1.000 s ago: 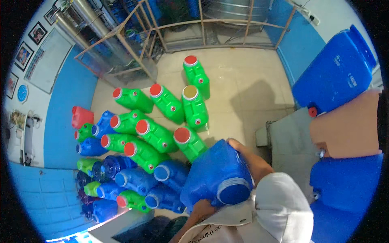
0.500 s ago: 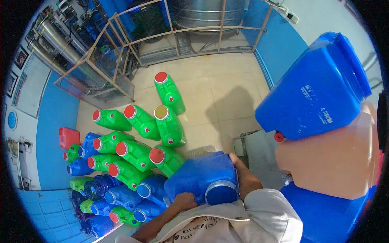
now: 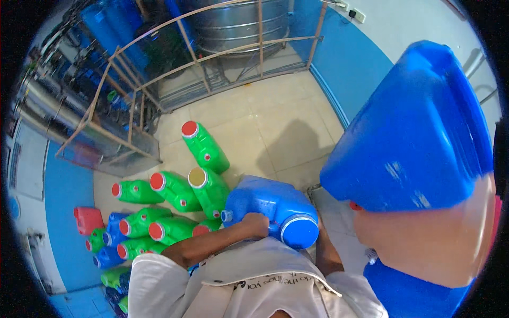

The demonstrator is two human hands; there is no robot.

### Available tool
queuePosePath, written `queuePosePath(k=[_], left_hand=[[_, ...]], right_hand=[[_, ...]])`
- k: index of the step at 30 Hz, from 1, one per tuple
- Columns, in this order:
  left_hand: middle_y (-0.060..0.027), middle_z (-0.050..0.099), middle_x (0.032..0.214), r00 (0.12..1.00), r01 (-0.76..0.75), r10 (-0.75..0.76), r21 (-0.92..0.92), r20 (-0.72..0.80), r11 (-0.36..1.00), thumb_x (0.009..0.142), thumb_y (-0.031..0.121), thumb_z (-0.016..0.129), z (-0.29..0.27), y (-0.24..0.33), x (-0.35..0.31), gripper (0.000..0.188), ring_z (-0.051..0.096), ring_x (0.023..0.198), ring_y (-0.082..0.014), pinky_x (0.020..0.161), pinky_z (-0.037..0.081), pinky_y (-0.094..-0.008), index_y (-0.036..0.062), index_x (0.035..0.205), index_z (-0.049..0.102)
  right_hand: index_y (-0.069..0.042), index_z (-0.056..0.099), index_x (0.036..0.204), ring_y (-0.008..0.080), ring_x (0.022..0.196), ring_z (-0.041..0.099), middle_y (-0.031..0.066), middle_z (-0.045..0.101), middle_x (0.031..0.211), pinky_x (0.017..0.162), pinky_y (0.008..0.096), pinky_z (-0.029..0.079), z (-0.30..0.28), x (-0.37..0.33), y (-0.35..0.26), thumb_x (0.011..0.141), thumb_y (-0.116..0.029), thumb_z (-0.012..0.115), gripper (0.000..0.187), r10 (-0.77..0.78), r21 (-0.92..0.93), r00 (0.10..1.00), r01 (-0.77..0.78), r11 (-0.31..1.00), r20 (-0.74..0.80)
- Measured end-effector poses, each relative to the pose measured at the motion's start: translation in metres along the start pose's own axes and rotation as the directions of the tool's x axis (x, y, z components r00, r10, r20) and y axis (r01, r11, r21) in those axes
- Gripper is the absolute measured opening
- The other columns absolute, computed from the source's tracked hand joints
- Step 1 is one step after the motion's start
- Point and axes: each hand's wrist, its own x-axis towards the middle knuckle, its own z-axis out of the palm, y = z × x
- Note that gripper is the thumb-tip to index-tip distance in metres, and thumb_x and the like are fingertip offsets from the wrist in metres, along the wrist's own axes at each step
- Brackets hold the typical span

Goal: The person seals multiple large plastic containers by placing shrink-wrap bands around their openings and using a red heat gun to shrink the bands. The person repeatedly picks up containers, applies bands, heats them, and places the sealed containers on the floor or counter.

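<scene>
- counting eight red-capped green jugs [image 3: 209,153], one mostly hidden
- seeing just one gold-capped green jug [image 3: 212,194] lol
- spotting at least three blue jugs [image 3: 265,192], held one included
- getting one red jug [image 3: 90,221]
- finding two big blue containers [image 3: 405,143], one tan container [image 3: 424,241]

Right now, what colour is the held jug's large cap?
The large cap is blue; best seen in the head view.

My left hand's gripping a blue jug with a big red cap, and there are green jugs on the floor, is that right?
Not quite: the big cap on the blue jug is blue, not red, as the head view shows. The rest holds: your left hand is gripping the jug, and there are green jugs on the floor.
</scene>
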Motion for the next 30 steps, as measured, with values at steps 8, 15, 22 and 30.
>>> queuePosePath(k=[8, 15, 22, 30], left_hand=[[-0.0166, 0.066, 0.093, 0.948, -0.231, 0.125, 0.361, 0.294, 0.903, 0.067, 0.024, 0.059, -0.091, -0.147, 0.167, 0.031, 0.064, 0.088, -0.0307, 0.073, 0.051, -0.0418, 0.0061, 0.090, 0.069], [-0.0153, 0.064, 0.103, 0.923, -0.254, 0.049, 0.508, 0.381, 0.823, 0.071, 0.026, 0.060, -0.146, -0.276, 0.303, 0.033, 0.062, 0.096, -0.0295, 0.081, 0.049, -0.0411, 0.0068, 0.097, 0.067], [-0.0176, 0.063, 0.102, 0.960, -0.030, -0.107, 0.477, 0.259, 0.878, 0.070, 0.028, 0.061, -0.135, -0.441, 0.415, 0.032, 0.061, 0.095, -0.0320, 0.084, 0.048, -0.0417, 0.0081, 0.094, 0.068], [-0.0110, 0.066, 0.094, 0.967, 0.088, 0.105, 0.695, -0.230, 0.714, 0.071, 0.039, 0.065, -0.179, -0.572, 0.417, 0.036, 0.063, 0.091, -0.0296, 0.079, 0.050, -0.0400, 0.0088, 0.091, 0.068]], right_hand=[[-0.018, 0.052, 0.084, 0.0136, 0.062, 0.052, 0.0012, 0.053, 0.072, 0.054, 0.0266, 0.043, -0.030, -0.073, 0.135, 0.088, -0.029, 0.046, 0.013, -0.045, 0.302, 0.851, 0.234, 0.924, -0.523], [-0.013, 0.048, 0.078, 0.0192, 0.065, 0.050, 0.0066, 0.053, 0.074, 0.055, 0.0315, 0.041, 0.141, -0.175, 0.203, 0.086, -0.027, 0.046, 0.017, 0.036, 0.342, 0.691, 0.311, 0.887, -0.722], [-0.011, 0.051, 0.085, 0.0204, 0.069, 0.054, 0.0085, 0.056, 0.082, 0.058, 0.0330, 0.044, 0.204, -0.147, 0.202, 0.087, -0.027, 0.047, 0.017, 0.280, 0.504, 0.644, 0.191, 0.843, -0.712], [-0.008, 0.054, 0.094, 0.0218, 0.074, 0.058, 0.0107, 0.059, 0.091, 0.062, 0.0348, 0.048, 0.136, -0.130, 0.218, 0.088, -0.027, 0.047, 0.021, 0.326, 0.530, 0.627, 0.166, 0.832, -0.708]])
